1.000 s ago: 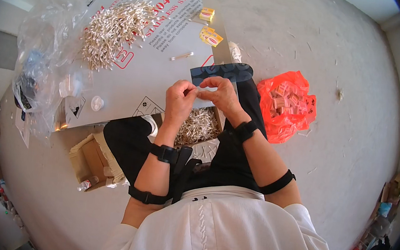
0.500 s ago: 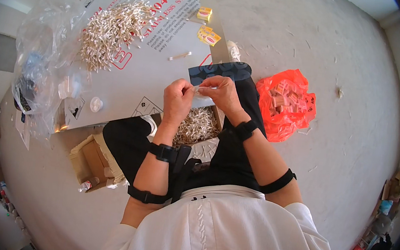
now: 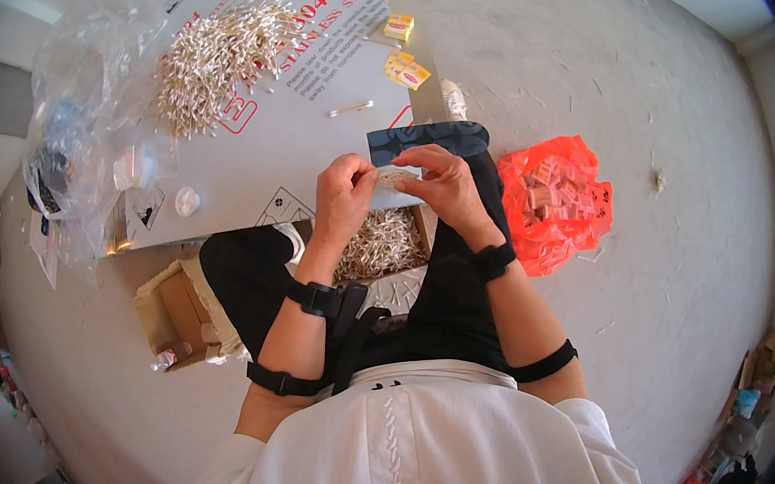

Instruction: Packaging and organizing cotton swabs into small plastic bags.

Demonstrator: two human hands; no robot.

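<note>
In front of my lap, my left hand [image 3: 344, 200] is closed in a pinch on a small translucent packet [image 3: 392, 180] with pale swab-like sticks showing in it. My right hand [image 3: 452, 192] is at the packet's other side, its thumb close to it and its index finger lifted apart; whether the thumb touches cannot be made out. Below both hands, a cardboard box [image 3: 428, 231] between my legs holds a heap of loose cotton swabs [image 3: 384, 245]. A dark patterned sheet [image 3: 427, 140] lies just beyond my right hand.
A large pile of cotton swabs [image 3: 221, 62] covers part of the grey table [image 3: 273, 151]. Small yellow packets [image 3: 407, 70] lie near its right edge; clear plastic bags [image 3: 82, 127] hang left. A red bag [image 3: 542, 246] of pink packs and an open carton [image 3: 176, 308] stand on the floor.
My right hand's fingers have spread from a pinch, and the hand has shifted slightly right. More of the packet now shows between my hands. My left hand stays nearly still.
</note>
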